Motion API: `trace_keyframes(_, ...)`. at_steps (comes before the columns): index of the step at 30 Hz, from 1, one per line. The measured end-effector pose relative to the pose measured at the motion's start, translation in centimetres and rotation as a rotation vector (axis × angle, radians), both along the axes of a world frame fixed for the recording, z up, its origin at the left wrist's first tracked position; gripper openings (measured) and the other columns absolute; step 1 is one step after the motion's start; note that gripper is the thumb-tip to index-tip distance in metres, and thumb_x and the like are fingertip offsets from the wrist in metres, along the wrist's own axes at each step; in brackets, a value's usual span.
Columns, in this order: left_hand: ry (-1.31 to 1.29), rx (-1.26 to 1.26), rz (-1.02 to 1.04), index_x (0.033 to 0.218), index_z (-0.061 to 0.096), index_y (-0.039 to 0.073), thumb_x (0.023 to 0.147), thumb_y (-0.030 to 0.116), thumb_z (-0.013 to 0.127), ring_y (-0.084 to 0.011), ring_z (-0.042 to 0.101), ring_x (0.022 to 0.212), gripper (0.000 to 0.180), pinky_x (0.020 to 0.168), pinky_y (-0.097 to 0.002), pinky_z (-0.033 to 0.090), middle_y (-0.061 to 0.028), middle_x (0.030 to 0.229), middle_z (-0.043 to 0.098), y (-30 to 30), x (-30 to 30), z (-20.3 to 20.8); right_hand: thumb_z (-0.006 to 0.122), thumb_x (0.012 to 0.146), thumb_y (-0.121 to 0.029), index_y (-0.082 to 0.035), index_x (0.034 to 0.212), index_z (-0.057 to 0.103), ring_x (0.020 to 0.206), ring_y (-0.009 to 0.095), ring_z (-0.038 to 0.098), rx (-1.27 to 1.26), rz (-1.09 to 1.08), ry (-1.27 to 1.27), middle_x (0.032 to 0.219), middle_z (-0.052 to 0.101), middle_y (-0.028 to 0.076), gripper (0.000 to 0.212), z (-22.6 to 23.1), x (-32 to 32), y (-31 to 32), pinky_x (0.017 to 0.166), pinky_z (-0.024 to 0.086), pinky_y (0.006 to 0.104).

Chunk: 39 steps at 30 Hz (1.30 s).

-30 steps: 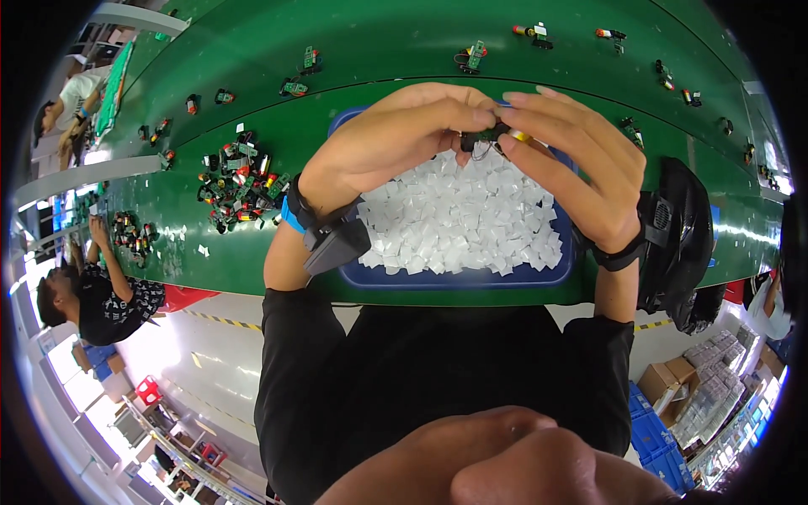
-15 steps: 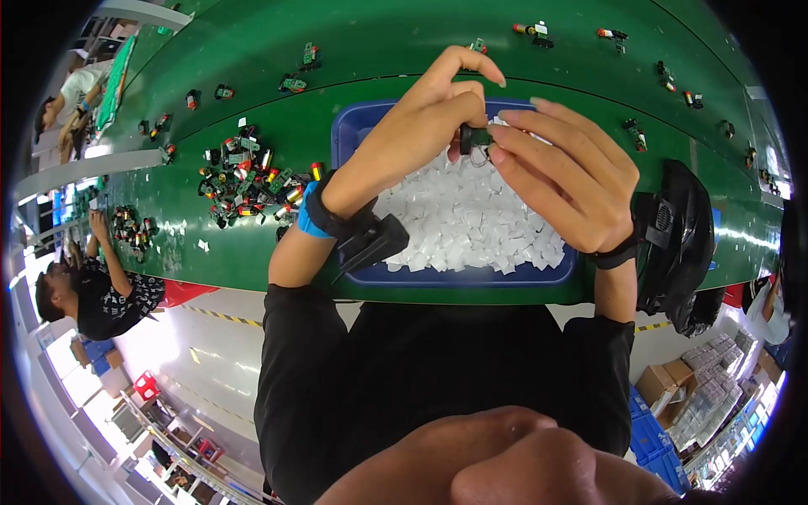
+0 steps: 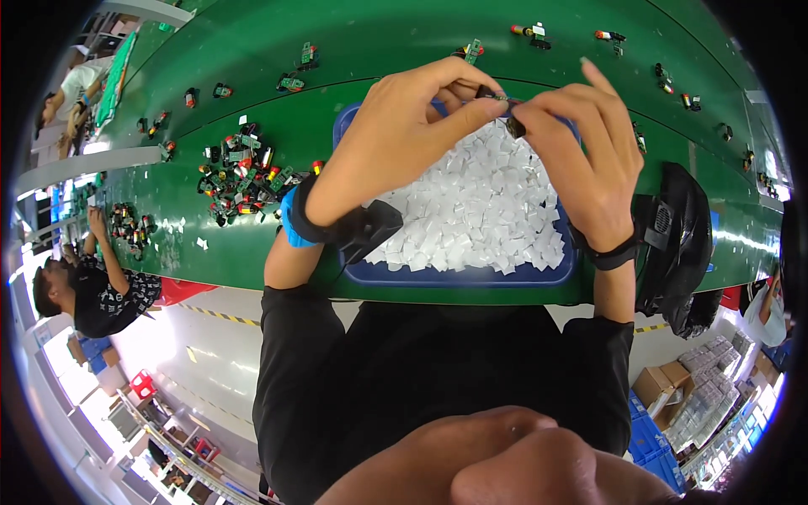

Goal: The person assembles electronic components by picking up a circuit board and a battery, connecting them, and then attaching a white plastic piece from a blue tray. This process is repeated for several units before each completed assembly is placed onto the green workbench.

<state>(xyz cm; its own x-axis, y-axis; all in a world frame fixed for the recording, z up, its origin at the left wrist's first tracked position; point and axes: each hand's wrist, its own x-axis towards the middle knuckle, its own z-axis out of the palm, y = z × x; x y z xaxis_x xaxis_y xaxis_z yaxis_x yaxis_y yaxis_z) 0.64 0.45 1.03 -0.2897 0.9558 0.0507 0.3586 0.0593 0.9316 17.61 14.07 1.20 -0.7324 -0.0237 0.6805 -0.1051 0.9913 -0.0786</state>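
Note:
Over the far part of a blue tray [image 3: 459, 277], both hands meet around small dark electronic parts. My left hand [image 3: 400, 126] is closed, thumb and forefinger pinching a small black piece [image 3: 486, 92]. Fingertips of my right hand [image 3: 591, 151] are pressed on another dark piece [image 3: 515, 128] just beside it. Whether the two pieces are joined cannot be made out, since the fingers cover most of them. Beneath the hands, the tray holds many small white square pieces [image 3: 471, 210].
Left of the tray lies a heap of small circuit assemblies [image 3: 244, 172] with red and yellow cylinders. More assemblies [image 3: 535, 35] are spread along the far green table [image 3: 379, 50]. A black bag [image 3: 680, 244] sits at the right. A co-worker [image 3: 101, 282] is at the far left.
Both hands have moved slightly away from me, and my left hand has rolled so its thumb lies along the part. The dark pieces are now held a little farther apart.

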Motion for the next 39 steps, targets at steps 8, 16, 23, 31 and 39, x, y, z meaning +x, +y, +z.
trace_keyframes(8, -0.120, 0.144, 0.043, 0.117, 0.064, 0.000, 0.099, 0.011, 0.061, -0.0101, 0.062, 0.086, 0.021, 0.065, -0.0265, 0.057, -0.0045, 0.096, 0.064, 0.2, 1.4, 0.1, 0.080, 0.068, 0.002, -0.007, 0.101, 0.067, 0.100, 0.025, 0.065, -0.033, -0.064, 0.071, 0.094, 0.073, 0.005, 0.036, -1.2, -0.2, -0.1, 0.105, 0.046, 0.0547)
trace_keyframes(16, -0.738, -0.029, -0.100, 0.121, 0.060, -0.001, 0.099, 0.007, 0.052, -0.0120, 0.062, 0.084, 0.025, 0.066, -0.0288, 0.058, -0.0067, 0.098, 0.062, 0.2, -0.1, -0.1, 0.081, 0.066, -0.006, -0.008, 0.089, 0.072, 0.096, 0.021, 0.067, -0.087, 0.084, 0.142, 0.091, 0.074, 0.003, 0.025, -0.6, -0.3, -0.3, 0.098, 0.050, 0.0510)
trace_keyframes(23, -0.413, 0.079, -0.043, 0.123, 0.060, 0.000, 0.094, 0.003, 0.056, -0.0121, 0.059, 0.081, 0.029, 0.066, -0.0286, 0.058, -0.0062, 0.093, 0.058, -0.2, 1.6, -0.3, 0.084, 0.067, -0.002, -0.003, 0.091, 0.075, 0.098, 0.024, 0.066, -0.076, 0.021, 0.130, 0.094, 0.076, 0.007, 0.026, 0.2, 0.2, -0.7, 0.097, 0.053, 0.0533)
trace_keyframes(31, -0.084, 0.068, -0.020, 0.125, 0.060, 0.001, 0.093, 0.001, 0.062, -0.0119, 0.060, 0.086, 0.033, 0.070, -0.0285, 0.057, -0.0061, 0.097, 0.058, -0.4, 1.3, 0.2, 0.081, 0.064, -0.006, -0.007, 0.085, 0.077, 0.090, 0.025, 0.067, -0.053, -0.006, 0.241, 0.090, 0.075, 0.003, 0.022, -1.0, -0.5, 0.1, 0.089, 0.057, 0.0465)
trace_keyframes(39, -0.217, 0.079, -0.091, 0.128, 0.059, -0.001, 0.093, 0.005, 0.068, -0.0140, 0.063, 0.090, 0.036, 0.076, -0.0283, 0.056, -0.0082, 0.101, 0.062, -0.2, 1.0, -0.2, 0.080, 0.061, -0.004, -0.006, 0.084, 0.076, 0.092, 0.025, 0.066, -0.033, 0.019, 0.191, 0.093, 0.075, 0.005, 0.023, -0.2, -0.5, 0.7, 0.085, 0.059, 0.0440)
